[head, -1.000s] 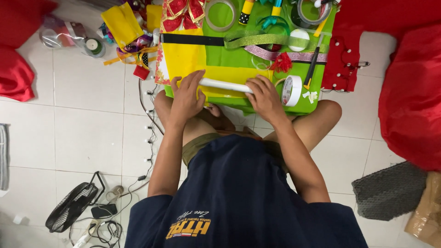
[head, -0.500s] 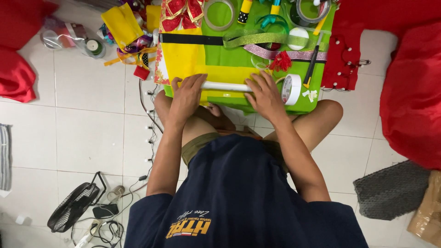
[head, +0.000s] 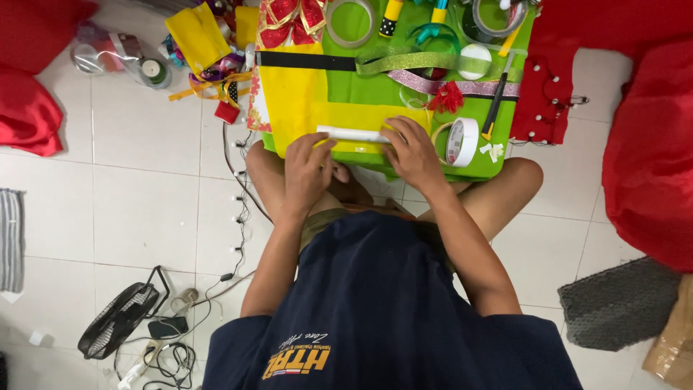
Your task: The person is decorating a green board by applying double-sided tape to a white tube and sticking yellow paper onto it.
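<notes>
Two hands are busy here: your left hand (head: 309, 170) and right hand (head: 413, 150) press flat with open fingers on the white strip (head: 354, 134) lying over the yellow sheet (head: 303, 101) on the green counter (head: 361, 90), so next you probably need firm, even smoothing along it.

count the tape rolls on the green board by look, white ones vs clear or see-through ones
White tape rolls: 2, the upright one beside the right hand and the flat one further up.
Clear tape rolls: 2, one at the top middle and one at the top right.
Total: 4 on the green board.
</notes>
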